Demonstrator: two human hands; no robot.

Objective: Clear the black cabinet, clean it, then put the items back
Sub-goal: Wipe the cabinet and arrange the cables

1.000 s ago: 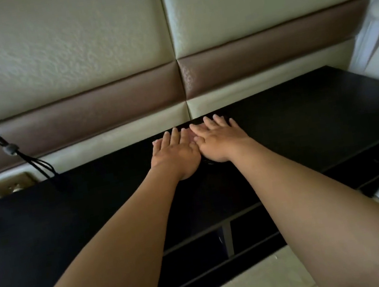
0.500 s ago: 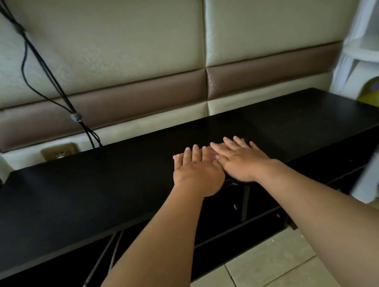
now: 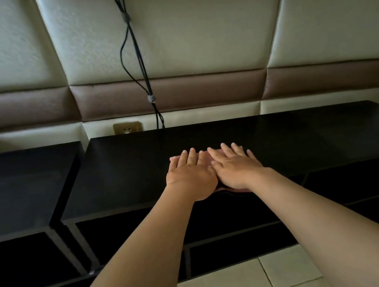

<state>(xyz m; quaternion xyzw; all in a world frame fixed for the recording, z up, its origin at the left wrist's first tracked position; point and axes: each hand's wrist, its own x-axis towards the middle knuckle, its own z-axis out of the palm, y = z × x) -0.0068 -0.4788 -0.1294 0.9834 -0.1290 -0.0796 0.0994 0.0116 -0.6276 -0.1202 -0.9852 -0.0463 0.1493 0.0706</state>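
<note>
The left hand (image 3: 190, 180) and the right hand (image 3: 237, 168) lie flat on top of the black cabinet (image 3: 126, 173). The hands touch each other side by side. Their fingers are straight and point at the wall. A pink cloth (image 3: 233, 190) is under them, and only its edges peek out. A second cabinet (image 3: 17, 190), black too, stands just beside it on the left. Black cords (image 3: 136, 52) hang down the padded wall (image 3: 202, 29), near a gold wall plug (image 3: 127, 127). Pale floor tiles (image 3: 231, 285) show at the bottom.
</note>
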